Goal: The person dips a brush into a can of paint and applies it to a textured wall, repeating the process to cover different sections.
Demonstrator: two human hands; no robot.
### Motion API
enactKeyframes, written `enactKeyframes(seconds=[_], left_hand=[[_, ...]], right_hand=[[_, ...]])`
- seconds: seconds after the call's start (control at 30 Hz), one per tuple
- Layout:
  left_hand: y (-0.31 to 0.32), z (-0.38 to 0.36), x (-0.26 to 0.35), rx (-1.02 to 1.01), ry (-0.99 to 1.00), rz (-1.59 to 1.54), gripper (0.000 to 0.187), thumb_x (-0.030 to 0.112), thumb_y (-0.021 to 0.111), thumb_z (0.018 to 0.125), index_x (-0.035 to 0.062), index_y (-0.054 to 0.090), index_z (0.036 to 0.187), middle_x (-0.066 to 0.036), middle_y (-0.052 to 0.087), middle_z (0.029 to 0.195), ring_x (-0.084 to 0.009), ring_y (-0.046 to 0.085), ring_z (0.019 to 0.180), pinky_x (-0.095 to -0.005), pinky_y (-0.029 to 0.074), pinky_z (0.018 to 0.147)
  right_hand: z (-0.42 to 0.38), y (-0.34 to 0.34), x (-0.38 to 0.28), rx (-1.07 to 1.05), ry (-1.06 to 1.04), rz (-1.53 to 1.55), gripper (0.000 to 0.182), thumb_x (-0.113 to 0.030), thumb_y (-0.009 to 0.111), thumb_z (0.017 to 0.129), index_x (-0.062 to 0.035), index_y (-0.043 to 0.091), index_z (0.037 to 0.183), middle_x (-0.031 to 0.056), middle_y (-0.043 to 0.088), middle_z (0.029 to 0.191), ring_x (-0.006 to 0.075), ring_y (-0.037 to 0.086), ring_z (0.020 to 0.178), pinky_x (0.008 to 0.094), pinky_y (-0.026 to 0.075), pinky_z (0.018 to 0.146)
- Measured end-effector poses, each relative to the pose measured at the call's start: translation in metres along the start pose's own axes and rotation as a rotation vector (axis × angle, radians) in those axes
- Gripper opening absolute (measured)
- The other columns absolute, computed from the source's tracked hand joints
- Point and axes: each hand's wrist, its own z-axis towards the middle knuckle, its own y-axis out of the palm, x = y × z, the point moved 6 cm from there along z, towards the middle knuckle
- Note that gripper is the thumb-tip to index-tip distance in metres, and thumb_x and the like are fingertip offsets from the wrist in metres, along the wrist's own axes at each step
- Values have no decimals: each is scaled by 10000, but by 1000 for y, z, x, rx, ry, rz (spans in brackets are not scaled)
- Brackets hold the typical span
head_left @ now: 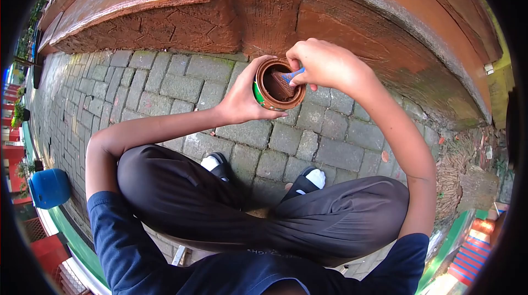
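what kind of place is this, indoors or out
Outdoors, probably a park or garden path: grey stone block paving, a curved reddish-brown concrete bench moulded like wood, and dry plant litter on soil beside it.

Ahead, the brown-painted curb wall [330,25] closes off the way forward, its rounded post [264,9] standing just behind the paint can [278,86]. The can's mouth is taken up by the brush [286,79] and the right hand [324,64]; the left hand [247,94] blocks its near-left side. Open paving [137,86] lies to the left — bare stones. Below, the knees [264,207] and sandalled feet [220,166] hem in the near ground.
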Motion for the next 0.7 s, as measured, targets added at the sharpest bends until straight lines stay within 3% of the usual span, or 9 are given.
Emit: enactKeyframes(seconds=[0.37,0.7], left_hand=[[3,-1,-6,2,-90,-55,1106,269,967,570,-7,321,1425,-152,498,1356,-242,492,1298,-395,379,1127],[-5,-1,3,93,-16,29,1083,318,949,589,0,325,1415,-175,491,1340,-276,504,1290,-407,394,1114]], right_hand=[[4,9,1,-1,-58,-8,261,-208,783,794,-13,614,825,105,677,626,205,696,600,374,529,643],[-19,-39,8,3,-143,177,299,-188,772,844,19,567,775,75,632,637,118,614,538,291,456,528]])
